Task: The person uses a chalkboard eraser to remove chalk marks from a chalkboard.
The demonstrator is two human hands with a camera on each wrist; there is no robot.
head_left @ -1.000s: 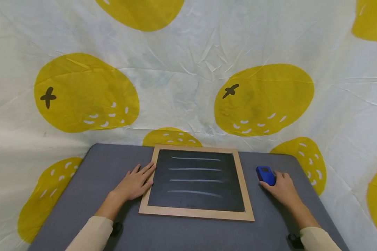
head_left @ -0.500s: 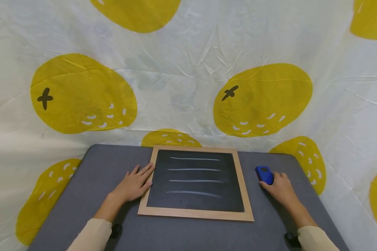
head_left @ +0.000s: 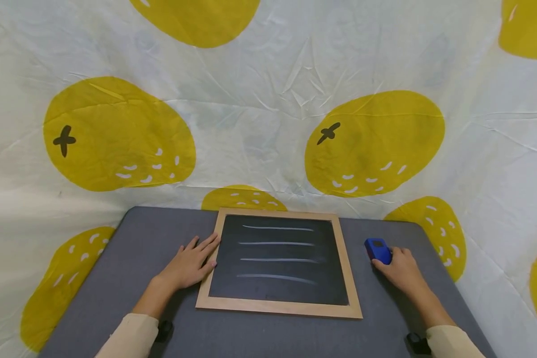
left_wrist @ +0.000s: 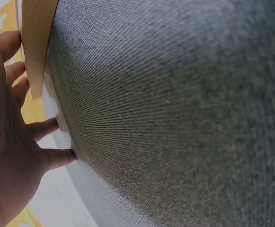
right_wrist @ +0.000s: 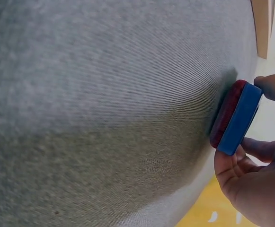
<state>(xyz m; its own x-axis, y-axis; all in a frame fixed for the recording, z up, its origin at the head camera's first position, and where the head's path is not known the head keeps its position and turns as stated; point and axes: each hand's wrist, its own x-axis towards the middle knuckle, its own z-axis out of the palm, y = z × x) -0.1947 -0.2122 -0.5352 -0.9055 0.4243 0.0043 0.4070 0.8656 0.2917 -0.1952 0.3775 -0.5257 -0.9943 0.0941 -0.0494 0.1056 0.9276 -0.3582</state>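
A chalkboard in a light wooden frame lies on the grey table, bearing several white chalk lines across its dark face. My left hand rests at the frame's left side, fingers spread; in the left wrist view, some fingertips touch the wooden edge and others reach the cloth. To the right of the board, my right hand grips a blue board eraser between thumb and fingers. Seen from the right wrist, the eraser has a dark red felt side that faces the tabletop, at or very near it.
The grey cloth-covered table has rounded far corners. Behind it hangs a white curtain printed with large yellow fruit, close against the far edge. A dark wrist strap piece sits at the right sleeve.
Both hands, the chalkboard and the eraser keep their places. Only the head view has shifted slightly.
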